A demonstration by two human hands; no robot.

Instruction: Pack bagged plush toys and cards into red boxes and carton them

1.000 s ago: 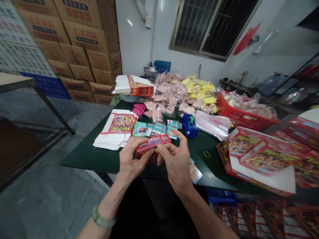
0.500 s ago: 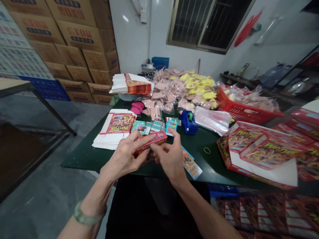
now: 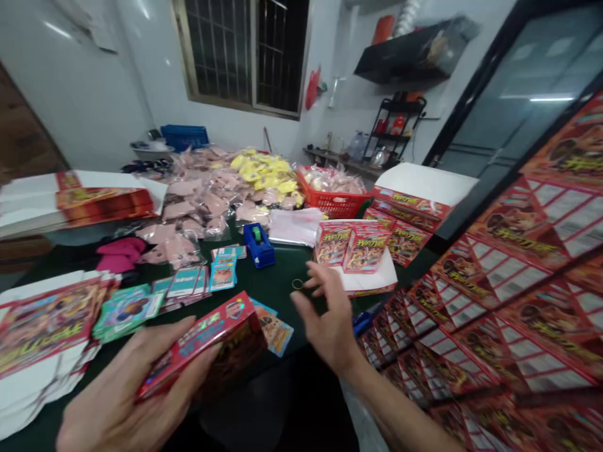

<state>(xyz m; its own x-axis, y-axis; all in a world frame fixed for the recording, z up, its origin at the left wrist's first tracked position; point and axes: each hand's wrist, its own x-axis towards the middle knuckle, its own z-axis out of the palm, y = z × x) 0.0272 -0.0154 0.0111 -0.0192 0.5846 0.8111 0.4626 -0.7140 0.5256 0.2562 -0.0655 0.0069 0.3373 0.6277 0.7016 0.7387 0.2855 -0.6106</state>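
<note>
My left hand (image 3: pixel 127 395) is wrapped round a small red printed box (image 3: pixel 207 345), held low at the near edge of the dark green table (image 3: pixel 282 276). My right hand (image 3: pixel 330 314) is off the box, fingers spread, reaching over the table toward a thin rubber band (image 3: pixel 297 284) that lies just beyond its fingertips. Under and beside the box lie loose cards (image 3: pixel 276 329). Two upright red boxes (image 3: pixel 353 248) stand on a white sheet right of the band.
A blue tape dispenser (image 3: pixel 259 243) sits mid-table among green card packs (image 3: pixel 188 282). Flat box blanks (image 3: pixel 42 326) are stacked left. Pink and yellow bagged items (image 3: pixel 226 188) and a red basket (image 3: pixel 334 201) lie behind. Rows of red boxes (image 3: pixel 494 301) fill the right.
The view has swung to the right. My right hand has let go of the red box and stretched out toward the rubber band; my left hand keeps the box.
</note>
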